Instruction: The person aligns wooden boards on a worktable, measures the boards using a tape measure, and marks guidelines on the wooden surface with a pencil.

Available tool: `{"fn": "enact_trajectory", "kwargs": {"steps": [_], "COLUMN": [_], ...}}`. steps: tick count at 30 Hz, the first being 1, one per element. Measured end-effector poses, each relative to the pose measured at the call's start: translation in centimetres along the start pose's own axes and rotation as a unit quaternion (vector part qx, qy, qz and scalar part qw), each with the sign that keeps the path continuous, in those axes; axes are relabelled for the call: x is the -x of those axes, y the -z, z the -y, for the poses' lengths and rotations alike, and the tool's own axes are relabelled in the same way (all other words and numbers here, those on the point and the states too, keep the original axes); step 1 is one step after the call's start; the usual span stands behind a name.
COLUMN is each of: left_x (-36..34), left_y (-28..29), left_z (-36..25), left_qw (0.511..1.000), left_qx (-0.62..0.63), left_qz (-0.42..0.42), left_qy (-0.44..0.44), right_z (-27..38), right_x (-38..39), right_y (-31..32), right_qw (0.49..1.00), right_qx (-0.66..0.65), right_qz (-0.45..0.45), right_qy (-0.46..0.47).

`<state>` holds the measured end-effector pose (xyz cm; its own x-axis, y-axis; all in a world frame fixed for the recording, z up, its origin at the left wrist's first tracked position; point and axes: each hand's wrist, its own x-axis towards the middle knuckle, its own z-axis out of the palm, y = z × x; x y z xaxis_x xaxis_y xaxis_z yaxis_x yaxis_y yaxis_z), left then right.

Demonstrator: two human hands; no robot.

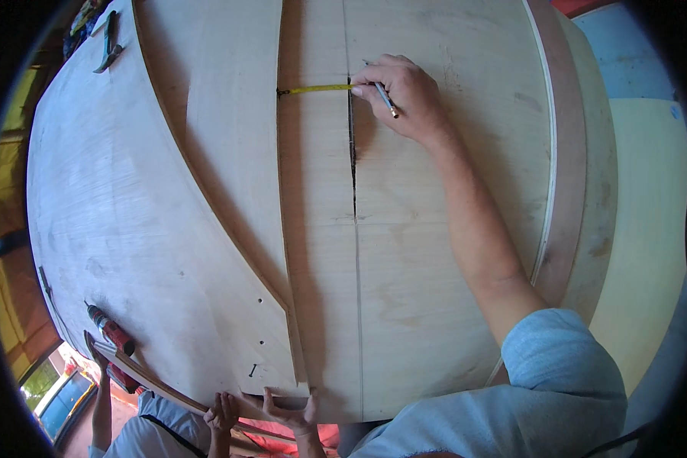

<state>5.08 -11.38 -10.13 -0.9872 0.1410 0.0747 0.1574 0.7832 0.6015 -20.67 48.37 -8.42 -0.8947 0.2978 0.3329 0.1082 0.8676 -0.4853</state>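
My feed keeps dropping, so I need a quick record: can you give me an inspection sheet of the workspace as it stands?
Surface: large pale plywood sheet with narrower plywood strips laid on it; a dark crack runs along one seam.
Job's things: yellow tape measure blade stretched across a strip; pencil in the right hand.
Clutter: red power drill at the lower left edge; a dark hand tool at the upper left.
Hands: right hand pins the tape end and holds the pencil; left hand not in view. Another person's hands grip the near board edge.
Cables: nothing seen.
Surroundings: blue and pale surfaces to the right.
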Motion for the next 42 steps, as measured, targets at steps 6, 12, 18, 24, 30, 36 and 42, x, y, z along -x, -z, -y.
{"fn": "enact_trajectory", "kwargs": {"steps": [6, 12, 18, 24, 30, 36, 42], "left_x": [0.8, -0.7, 0.8, 0.1, 0.9, -0.1, -0.3], "left_y": [0.8, 0.8, 0.9, 0.8, 0.9, 1.1, 0.2], "left_z": [1.1, 0.3, 1.8, 1.0, 1.6, 0.6, 0.8], "left_qw": [0.999, 0.998, 0.999, 1.000, 0.999, 0.998, 1.000], "left_qx": [-0.029, -0.044, -0.030, -0.010, -0.019, -0.053, 0.020], "left_qz": [0.028, 0.015, 0.019, 0.024, 0.028, 0.036, -0.001], "left_qy": [0.024, -0.038, 0.001, -0.005, 0.021, -0.010, -0.016], "right_z": [0.4, 0.3, 0.4, 0.4, 0.3, 0.3, 0.3], "right_x": [0.0, 0.2, 0.2, 0.4, 0.6, 0.5, 0.5], "right_y": [-0.1, -0.3, -0.3, -0.3, -0.5, -0.4, -0.2], "right_qw": [1.000, 0.999, 0.999, 0.999, 0.999, 1.000, 1.000], "right_qx": [-0.013, -0.014, -0.012, 0.003, -0.001, -0.002, -0.019], "right_qz": [-0.019, -0.029, -0.033, -0.028, -0.033, -0.028, -0.023], "right_qy": [0.015, 0.012, 0.025, 0.014, 0.010, 0.005, 0.000]}}
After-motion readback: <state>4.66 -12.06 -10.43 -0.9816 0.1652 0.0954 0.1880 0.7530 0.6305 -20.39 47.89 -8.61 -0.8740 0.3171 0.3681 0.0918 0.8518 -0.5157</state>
